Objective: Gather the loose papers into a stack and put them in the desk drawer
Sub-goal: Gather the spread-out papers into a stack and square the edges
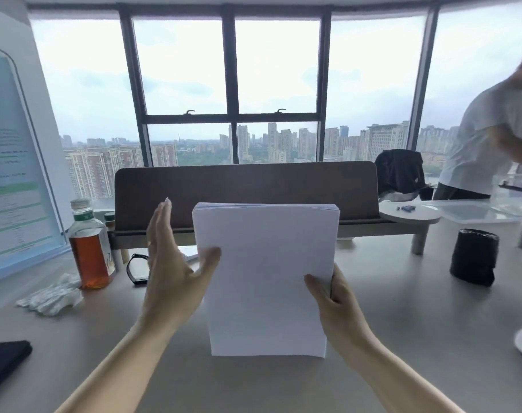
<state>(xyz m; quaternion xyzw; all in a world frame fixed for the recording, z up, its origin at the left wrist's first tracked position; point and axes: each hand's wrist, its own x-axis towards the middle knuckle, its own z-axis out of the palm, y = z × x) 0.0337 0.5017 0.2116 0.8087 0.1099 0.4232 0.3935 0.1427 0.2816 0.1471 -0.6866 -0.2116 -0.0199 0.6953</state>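
1. Paper stack (pixel 265 281): it stands upright on its bottom edge on the desk (pixel 402 323), right in front of the person, its blank face toward the camera and the sheets lined up fairly well at the top.
2. Right hand (pixel 334 296): closed on the stack's right edge low down, thumb on the front face and fingers wrapped behind.
3. Left hand (pixel 170 263): open and flat, fingers spread upward beside the stack's left edge; only the thumb tip touches the front sheet, so it grips nothing.
4. Risk: the stack seems to be held by one hand alone. If that grip loosens, or the left palm pats the side too hard, I expect the sheets would fan out or slide flat across the desk.
5. Risk: no drawer shows in this view, so it is probably below the desk edge. Carrying a thick stack down there one-handed could let the inner sheets slip.
6. Near clutter: a dark phone (pixel 3 365) lies at the left edge, and white crumpled tissue (pixel 51 296) sits further in, both well clear of the stack.
7. Further back on the left: a bottle (pixel 90 245) of amber drink and a black watch (pixel 137 268), close enough that a wide left elbow could tip the bottle.
8. On the right: a black roll (pixel 474 257), well apart.
9. Behind: a brown divider (pixel 248 189), then the window (pixel 233 84). Another person (pixel 492 141) stands at far right.
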